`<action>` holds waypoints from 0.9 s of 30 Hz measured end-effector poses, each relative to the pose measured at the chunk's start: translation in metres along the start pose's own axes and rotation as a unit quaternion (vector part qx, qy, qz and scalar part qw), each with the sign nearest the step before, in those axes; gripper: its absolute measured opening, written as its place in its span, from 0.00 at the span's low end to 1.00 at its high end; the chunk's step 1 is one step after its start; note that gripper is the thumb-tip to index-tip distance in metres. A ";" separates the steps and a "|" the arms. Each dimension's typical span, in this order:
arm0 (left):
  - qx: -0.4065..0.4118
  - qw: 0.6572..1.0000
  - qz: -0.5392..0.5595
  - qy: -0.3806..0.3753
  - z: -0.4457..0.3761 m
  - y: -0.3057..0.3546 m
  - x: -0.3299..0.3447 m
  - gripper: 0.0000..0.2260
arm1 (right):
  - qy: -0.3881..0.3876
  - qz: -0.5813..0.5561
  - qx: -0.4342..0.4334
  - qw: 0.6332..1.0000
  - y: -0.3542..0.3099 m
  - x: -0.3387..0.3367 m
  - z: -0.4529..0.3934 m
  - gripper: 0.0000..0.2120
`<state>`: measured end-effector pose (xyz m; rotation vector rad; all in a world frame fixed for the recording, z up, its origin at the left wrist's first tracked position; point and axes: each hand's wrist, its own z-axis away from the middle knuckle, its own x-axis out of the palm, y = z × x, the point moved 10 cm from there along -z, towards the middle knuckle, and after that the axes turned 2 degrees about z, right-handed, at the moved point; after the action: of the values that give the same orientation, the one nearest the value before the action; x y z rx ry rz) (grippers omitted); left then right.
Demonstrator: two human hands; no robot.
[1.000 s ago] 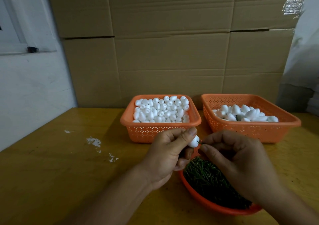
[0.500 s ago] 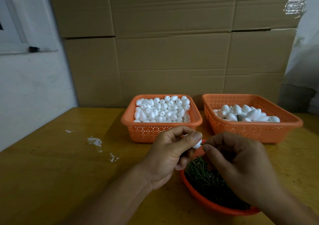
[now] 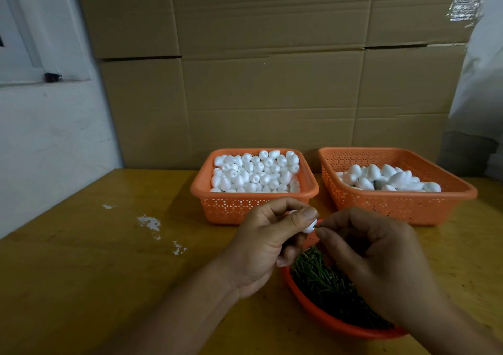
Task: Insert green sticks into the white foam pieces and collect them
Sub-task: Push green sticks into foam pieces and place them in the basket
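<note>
My left hand (image 3: 268, 241) pinches a small white foam piece (image 3: 310, 227) between thumb and fingers, above the table. My right hand (image 3: 373, 262) pinches a green stick (image 3: 316, 227) whose tip meets the foam piece; most of the stick is hidden by my fingers. Below both hands an orange bowl (image 3: 313, 308) holds a heap of green sticks (image 3: 324, 281). Behind, the left orange basket (image 3: 253, 207) is full of loose white foam pieces (image 3: 255, 173). The right orange basket (image 3: 394, 202) holds several foam pieces (image 3: 389, 180), some with dark stick ends showing.
The yellow wooden table (image 3: 95, 273) has white flecks (image 3: 149, 222) at the left. A cardboard wall (image 3: 272, 82) stands right behind the baskets, and a white wall (image 3: 40, 137) runs along the left side.
My hands stay together over the bowl. The gap between the stick fingers and the foam piece has narrowed slightly, and both hands have shifted a little.
</note>
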<state>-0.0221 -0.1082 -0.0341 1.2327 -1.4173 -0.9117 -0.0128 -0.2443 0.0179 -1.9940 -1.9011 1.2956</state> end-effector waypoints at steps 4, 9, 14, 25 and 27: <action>0.006 1.000 -0.007 -0.002 0.001 0.001 0.002 0.08 | -0.006 -0.008 -0.001 1.000 0.003 0.003 0.001 0.02; 0.009 1.000 -0.010 0.005 0.002 0.003 0.001 0.13 | -0.013 -0.040 0.013 0.999 0.007 0.003 -0.001 0.02; 0.023 0.999 0.022 -0.018 0.002 0.008 0.006 0.07 | 0.004 -0.078 0.031 0.996 0.010 0.000 -0.003 0.05; 0.126 0.988 -0.089 -0.011 0.009 0.030 0.011 0.09 | 0.031 -0.099 0.005 0.995 0.001 -0.003 -0.002 0.07; 0.145 0.983 -0.111 -0.002 0.011 0.032 0.012 0.09 | 0.036 -0.089 0.003 0.995 0.000 -0.004 -0.001 0.08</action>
<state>-0.0395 -0.1148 -0.0030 1.6335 -1.4739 -0.8762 -0.0120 -0.2471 0.0201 -1.7933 -1.9858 1.1674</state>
